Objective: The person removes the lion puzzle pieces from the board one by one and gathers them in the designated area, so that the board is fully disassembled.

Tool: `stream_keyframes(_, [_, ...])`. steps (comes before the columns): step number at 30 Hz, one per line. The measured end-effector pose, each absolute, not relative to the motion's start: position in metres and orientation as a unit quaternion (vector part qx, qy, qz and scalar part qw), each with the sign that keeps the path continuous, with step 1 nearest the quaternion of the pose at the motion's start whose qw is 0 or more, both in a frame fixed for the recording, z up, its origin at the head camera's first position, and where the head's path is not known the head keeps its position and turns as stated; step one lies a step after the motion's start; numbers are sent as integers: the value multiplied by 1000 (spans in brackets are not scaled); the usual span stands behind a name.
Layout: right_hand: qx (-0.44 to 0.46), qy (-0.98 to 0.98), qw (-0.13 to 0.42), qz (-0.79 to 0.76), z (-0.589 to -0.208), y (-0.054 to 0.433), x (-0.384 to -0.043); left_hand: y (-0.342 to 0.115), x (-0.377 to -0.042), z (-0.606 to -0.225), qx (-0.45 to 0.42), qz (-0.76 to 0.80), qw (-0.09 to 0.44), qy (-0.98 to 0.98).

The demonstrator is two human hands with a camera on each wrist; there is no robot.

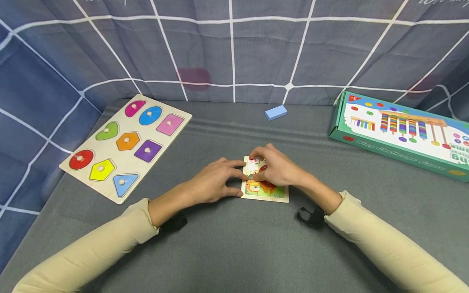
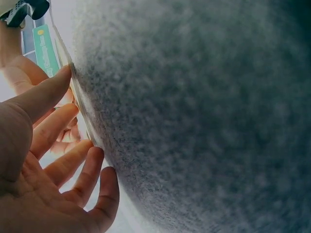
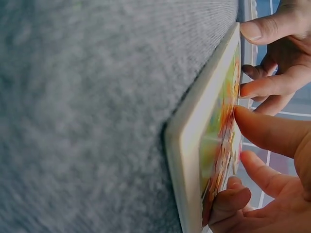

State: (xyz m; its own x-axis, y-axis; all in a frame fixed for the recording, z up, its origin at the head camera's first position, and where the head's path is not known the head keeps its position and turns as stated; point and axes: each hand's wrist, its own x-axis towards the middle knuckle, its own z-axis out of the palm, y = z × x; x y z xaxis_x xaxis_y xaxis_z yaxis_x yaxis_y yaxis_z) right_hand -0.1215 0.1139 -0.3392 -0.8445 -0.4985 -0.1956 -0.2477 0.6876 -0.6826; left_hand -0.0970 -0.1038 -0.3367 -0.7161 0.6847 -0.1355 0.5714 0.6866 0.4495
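A small wooden jigsaw board [image 1: 271, 199] lies flat on the grey cloth, showing an orange animal on green. Along its left edge, my left hand [image 1: 212, 183] rests spread fingertips, with the thumb at the near left corner. My right hand [image 1: 278, 167] reaches over the board from the right and covers much of its upper part. In the right wrist view, the right thumb [image 3: 262, 128] and fingertips touch the picture surface, apart from each other. Pale pieces with a pink detail show between the hands in the head view.
On the left lies a wooden shape board [image 1: 126, 156] with coloured knobbed pieces. A light blue block [image 1: 276, 112] sits behind the jigsaw. At the right is a green game box [image 1: 399, 134]. A checked blue curtain [image 1: 260, 53] hangs along the back.
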Motion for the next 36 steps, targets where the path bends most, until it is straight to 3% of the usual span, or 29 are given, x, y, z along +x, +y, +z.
stream_keyframes(9, [-224, 901, 147, -342, -341, 113, -119, -104, -97, -336, 347, 188, 151, 906])
stream_keyframes(36, [-247, 893, 105, -360, -340, 121, -120, -105, -96, -335, 358, 174, 150, 905])
